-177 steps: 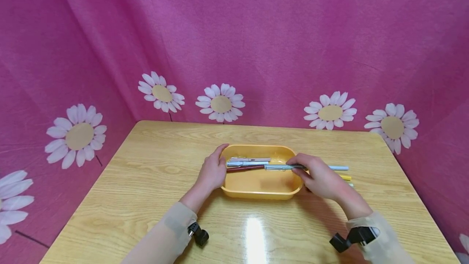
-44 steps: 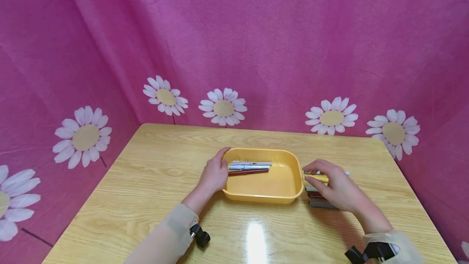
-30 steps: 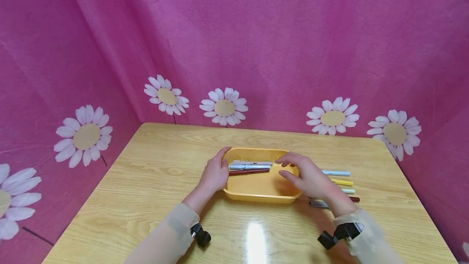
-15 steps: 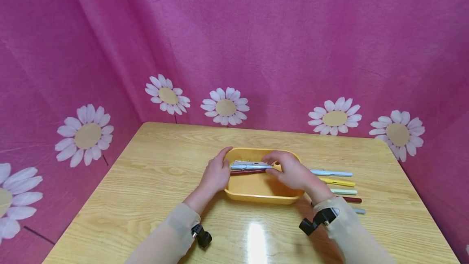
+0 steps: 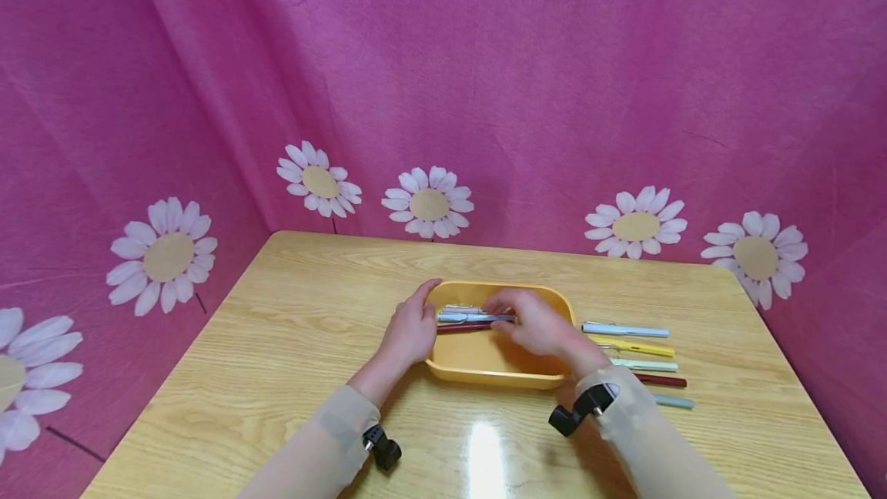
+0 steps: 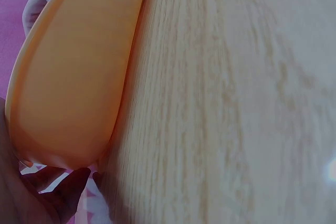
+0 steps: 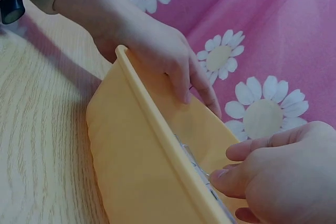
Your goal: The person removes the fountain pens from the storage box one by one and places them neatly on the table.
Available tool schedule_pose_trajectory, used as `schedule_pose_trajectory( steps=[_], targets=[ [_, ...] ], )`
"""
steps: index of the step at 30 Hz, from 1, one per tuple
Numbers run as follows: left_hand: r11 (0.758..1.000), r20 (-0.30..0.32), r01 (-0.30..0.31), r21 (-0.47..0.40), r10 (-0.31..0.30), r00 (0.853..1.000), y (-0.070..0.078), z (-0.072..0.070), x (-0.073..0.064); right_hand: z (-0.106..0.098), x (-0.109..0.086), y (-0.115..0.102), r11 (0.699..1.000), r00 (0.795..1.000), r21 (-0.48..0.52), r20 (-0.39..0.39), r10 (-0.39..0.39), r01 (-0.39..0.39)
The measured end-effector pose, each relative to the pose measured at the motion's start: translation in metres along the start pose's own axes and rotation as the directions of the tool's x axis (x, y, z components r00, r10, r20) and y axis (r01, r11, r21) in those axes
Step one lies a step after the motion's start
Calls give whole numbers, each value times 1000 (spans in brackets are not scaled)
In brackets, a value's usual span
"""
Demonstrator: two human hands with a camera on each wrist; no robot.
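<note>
A yellow plastic bin [image 5: 502, 377] stands mid-table. My left hand [image 5: 409, 329] grips its left end, thumb over the rim and fingers outside, as the left wrist view shows. Inside, toward the back left, lie a pale silver pen [image 5: 463, 308], a light-blue pen [image 5: 455, 318] and a dark-red pen [image 5: 457, 328]. Reaching over the bin's right side, my right hand [image 5: 537, 323] pinches the right end of the light-blue pen between thumb and fingers. That hand covers the right ends of the other pens. The right wrist view has the right hand [image 7: 294, 177] close above the pens.
Right of the bin, several pens lie in a rough column: light blue [image 5: 627, 330], yellow [image 5: 637, 347], mint [image 5: 644, 365], dark red [image 5: 661, 381] and grey-blue [image 5: 674, 402]. My right forearm partly covers the nearer ones. A pink flowered curtain [image 5: 520, 98] hangs behind the wooden table [image 5: 333, 291].
My right hand let go of the yellow pen outside the bin, moved left into the bin and closed on the light-blue pen. The grey-blue pen seen in it earlier is out. The left hand stayed.
</note>
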State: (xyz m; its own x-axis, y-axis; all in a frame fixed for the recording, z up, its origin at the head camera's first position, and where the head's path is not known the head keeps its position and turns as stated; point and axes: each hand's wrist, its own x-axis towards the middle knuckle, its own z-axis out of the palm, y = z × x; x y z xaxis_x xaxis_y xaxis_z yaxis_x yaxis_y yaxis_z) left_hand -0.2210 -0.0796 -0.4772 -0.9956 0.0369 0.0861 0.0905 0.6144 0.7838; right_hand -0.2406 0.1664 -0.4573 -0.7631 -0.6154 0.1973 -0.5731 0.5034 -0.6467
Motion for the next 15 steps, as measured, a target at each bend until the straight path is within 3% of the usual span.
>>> schedule_pose_trajectory(
  steps=[15],
  targets=[
    [1000,-13,-13,15,13,1000,1,-1,-1,14,14,1,1000,997,13,79,-22,21]
  ],
)
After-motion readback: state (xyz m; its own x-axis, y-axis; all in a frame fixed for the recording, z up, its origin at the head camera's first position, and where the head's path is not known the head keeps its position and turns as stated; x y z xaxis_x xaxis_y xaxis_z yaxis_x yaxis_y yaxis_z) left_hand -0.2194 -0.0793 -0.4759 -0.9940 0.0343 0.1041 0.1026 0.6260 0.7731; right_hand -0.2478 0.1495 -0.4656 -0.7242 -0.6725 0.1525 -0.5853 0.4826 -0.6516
